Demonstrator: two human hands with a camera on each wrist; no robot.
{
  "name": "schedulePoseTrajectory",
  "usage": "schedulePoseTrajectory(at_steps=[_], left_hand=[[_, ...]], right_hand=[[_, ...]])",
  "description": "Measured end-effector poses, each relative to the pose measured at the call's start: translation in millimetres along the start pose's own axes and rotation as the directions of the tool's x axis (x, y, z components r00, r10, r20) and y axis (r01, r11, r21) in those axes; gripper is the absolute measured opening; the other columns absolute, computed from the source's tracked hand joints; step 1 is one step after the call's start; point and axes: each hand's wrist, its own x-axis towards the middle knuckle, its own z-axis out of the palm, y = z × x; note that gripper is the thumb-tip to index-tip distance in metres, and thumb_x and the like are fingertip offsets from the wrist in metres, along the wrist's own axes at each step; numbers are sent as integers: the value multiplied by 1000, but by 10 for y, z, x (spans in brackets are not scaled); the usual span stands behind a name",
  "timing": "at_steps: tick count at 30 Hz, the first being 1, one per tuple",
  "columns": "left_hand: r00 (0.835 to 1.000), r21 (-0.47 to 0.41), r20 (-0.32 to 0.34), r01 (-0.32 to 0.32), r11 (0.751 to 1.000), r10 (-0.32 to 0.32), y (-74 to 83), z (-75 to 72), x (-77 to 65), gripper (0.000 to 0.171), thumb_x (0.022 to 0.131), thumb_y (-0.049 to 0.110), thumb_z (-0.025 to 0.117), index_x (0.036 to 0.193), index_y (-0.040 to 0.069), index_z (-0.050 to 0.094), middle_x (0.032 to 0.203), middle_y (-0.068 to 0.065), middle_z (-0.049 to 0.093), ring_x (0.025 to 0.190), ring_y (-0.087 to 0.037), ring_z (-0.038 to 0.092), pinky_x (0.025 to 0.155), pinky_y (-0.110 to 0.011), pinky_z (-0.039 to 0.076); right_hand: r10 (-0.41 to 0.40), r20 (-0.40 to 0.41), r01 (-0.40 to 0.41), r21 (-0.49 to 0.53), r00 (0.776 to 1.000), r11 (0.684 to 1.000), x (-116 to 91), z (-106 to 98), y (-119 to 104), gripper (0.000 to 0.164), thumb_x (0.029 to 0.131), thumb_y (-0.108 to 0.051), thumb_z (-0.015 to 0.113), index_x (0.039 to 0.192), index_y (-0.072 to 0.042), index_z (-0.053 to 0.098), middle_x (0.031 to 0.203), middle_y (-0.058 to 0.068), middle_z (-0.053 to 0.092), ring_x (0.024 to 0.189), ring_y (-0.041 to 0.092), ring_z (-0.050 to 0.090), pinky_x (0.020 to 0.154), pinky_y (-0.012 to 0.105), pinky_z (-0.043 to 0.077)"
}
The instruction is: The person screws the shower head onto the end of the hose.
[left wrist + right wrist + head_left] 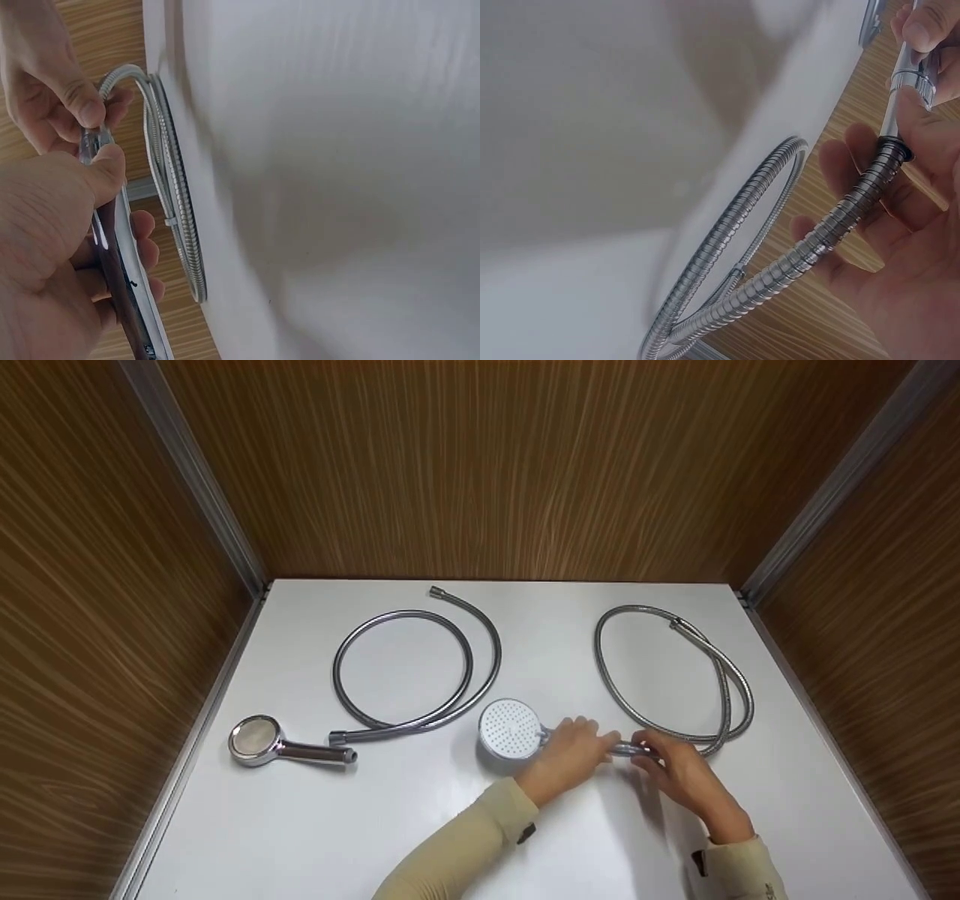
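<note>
A hand shower with a round white spray face (510,729) is held above the table by my left hand (571,754), whose fingers wrap its chrome handle (112,255). My right hand (679,772) holds the end of a ribbed metal shower hose (780,274) at the handle's lower end. In the right wrist view, its thumb presses beside the smooth chrome connector (915,81), and its fingers lie around the hose just below. Connector and handle meet in line; how far the thread is engaged cannot be seen. The rest of this hose lies coiled (600,645) on the right.
At the left of the white table (315,832) lies a second chrome hand shower (255,739). Near it a second metal hose (337,660) is looped, both end fittings exposed. Wood-grain panels (487,472) enclose the table at the back and both sides.
</note>
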Motion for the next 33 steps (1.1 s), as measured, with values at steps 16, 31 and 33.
schedulePoseTrajectory(at_steps=[16, 31, 33], left_hand=[[999, 12, 51, -1, 1000, 1, 19, 40, -28, 27, 104, 47, 59, 126, 32, 62, 96, 5, 68, 83, -12, 57, 77, -26, 47], [1000, -24, 10, 9, 1000, -9, 51, 134, -109, 25, 104, 40, 61, 125, 28, 66, 99, 2, 64, 84, -12, 55, 70, -24, 47], [1000, -25, 27, 15, 1000, -14, 56, 145, -113, 24, 105, 40, 59, 125, 29, 66, 99, 2, 64, 84, -12, 54, 70, -24, 47]], right_hand=[[109, 100, -108, -16, 989, 994, -22, 9, -11, 23, 94, -10, 77, 115, -7, 70, 93, -2, 70, 75, 5, 61, 72, 35, 54], [159, 124, -157, -21, 980, 987, -59, 81, -10, 26, 89, 1, 78, 113, -7, 71, 100, 6, 76, 88, 25, 73, 79, 44, 60], [151, 123, -150, -20, 981, 989, -66, 89, -6, 25, 90, -1, 78, 112, -8, 72, 99, 5, 76, 88, 25, 73, 80, 45, 60]])
